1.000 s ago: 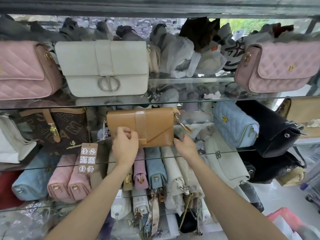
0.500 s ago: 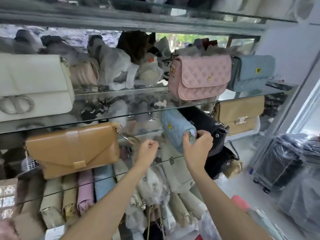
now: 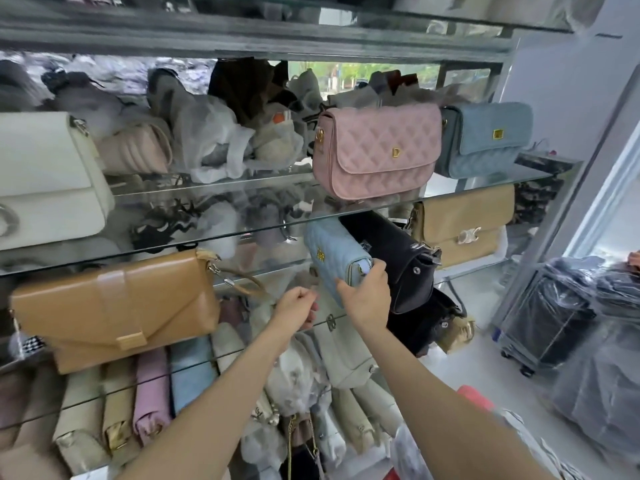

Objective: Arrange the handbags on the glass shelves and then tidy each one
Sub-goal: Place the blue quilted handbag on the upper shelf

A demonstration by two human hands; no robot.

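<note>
On the middle glass shelf [image 3: 277, 226], the tilted light-blue quilted bag [image 3: 334, 256] is gripped at its near end by the right hand [image 3: 369, 299]; the left hand [image 3: 298, 304] is fisted, seemingly empty. Tidying is judged underway; squaring the bag beside the black bag [image 3: 391, 258] is called for next.

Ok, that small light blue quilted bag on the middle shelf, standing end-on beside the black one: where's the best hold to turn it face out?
Take the light blue quilted bag by its narrow near end, coming from the front and slightly below. Only that end juts past the glass shelf edge; the black bag crowds its right flank. The right hand already has its grip there.
</note>
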